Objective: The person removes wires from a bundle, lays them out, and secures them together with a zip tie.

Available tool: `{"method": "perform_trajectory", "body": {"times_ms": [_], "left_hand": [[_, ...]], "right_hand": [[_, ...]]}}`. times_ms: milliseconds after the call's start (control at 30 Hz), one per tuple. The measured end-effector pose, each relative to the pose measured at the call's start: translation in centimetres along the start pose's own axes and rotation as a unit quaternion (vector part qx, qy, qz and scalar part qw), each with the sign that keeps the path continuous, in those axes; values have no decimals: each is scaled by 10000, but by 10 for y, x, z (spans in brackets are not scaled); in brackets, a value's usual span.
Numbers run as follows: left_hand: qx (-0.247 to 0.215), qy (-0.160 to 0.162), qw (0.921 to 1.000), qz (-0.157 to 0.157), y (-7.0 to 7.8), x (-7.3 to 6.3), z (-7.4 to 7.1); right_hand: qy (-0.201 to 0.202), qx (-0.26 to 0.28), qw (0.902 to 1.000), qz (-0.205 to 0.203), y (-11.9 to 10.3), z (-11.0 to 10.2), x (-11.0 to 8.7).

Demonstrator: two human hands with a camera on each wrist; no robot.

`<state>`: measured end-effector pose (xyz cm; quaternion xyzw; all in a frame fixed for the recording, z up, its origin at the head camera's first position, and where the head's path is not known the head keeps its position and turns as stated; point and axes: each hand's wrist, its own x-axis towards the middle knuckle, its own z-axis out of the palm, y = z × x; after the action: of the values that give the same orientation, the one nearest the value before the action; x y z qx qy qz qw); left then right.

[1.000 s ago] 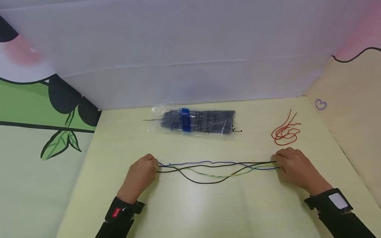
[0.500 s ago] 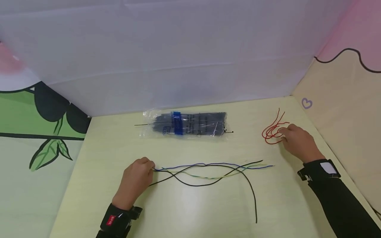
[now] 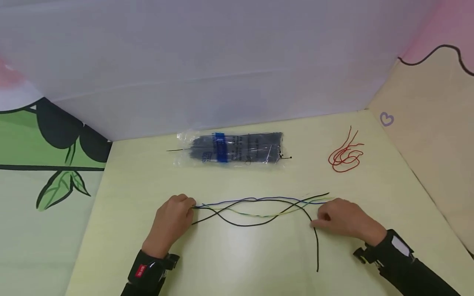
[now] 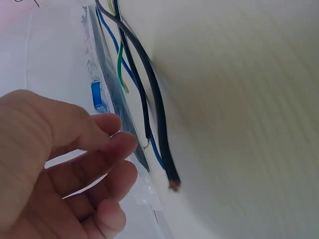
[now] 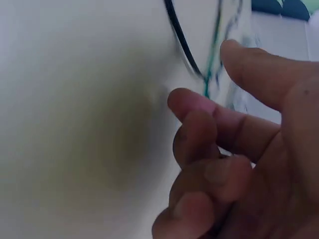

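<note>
Two black wires [image 3: 317, 250], a blue wire [image 3: 229, 202] and a yellow-green wire [image 3: 255, 215] lie crossing each other on the table. My left hand [image 3: 172, 226] is at their left ends, its fingers loosely bent. In the left wrist view, the bare copper end of a black wire [image 4: 167, 149] lies free beyond those fingertips [image 4: 124, 142]. At the right ends is my right hand [image 3: 346, 218], thumb and index finger apart with nothing between them. One black wire bends toward the front edge just beside that hand. Farther back on the right lies a tangled red wire [image 3: 342, 164].
A clear plastic bag of black cable ties [image 3: 237, 148] lies at the back of the table [image 3: 222, 263], a tie poking out at each end. A white panel [image 3: 207, 82] rises behind, with painted panels at both sides.
My right hand went from the wires' right ends to the red wire, then came back without it. The right end of one black wire swung toward the front. My left hand stayed at the left ends.
</note>
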<state>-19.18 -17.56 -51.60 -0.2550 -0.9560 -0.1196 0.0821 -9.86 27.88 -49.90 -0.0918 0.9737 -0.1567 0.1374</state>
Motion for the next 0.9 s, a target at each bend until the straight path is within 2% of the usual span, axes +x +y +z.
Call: {"method": "perform_trajectory", "body": {"times_ms": [67, 233, 367, 500, 567, 767, 900], "left_hand": [[-40, 87, 9998, 161, 0, 2, 1], [14, 139, 9978, 650, 2, 3, 9], [79, 44, 9960, 893, 3, 1, 14], [-64, -57, 9959, 904, 5, -1, 15], [-86, -184, 9957, 906, 8, -2, 14], [-158, -1050, 9884, 1084, 26, -6, 15], [-136, -1138, 9856, 1241, 35, -5, 15]], "right_hand": [[-110, 118, 9998, 108, -9, 9, 0], [194, 78, 9995, 217, -20, 18, 3], [671, -219, 9973, 180, -18, 8, 8], [1026, -258, 9944, 2, -10, -9, 12], [1122, -286, 9932, -132, -5, -16, 15], [1139, -314, 9922, -389, 6, -28, 20], [1148, -542, 9906, -511, 11, -31, 21]]}}
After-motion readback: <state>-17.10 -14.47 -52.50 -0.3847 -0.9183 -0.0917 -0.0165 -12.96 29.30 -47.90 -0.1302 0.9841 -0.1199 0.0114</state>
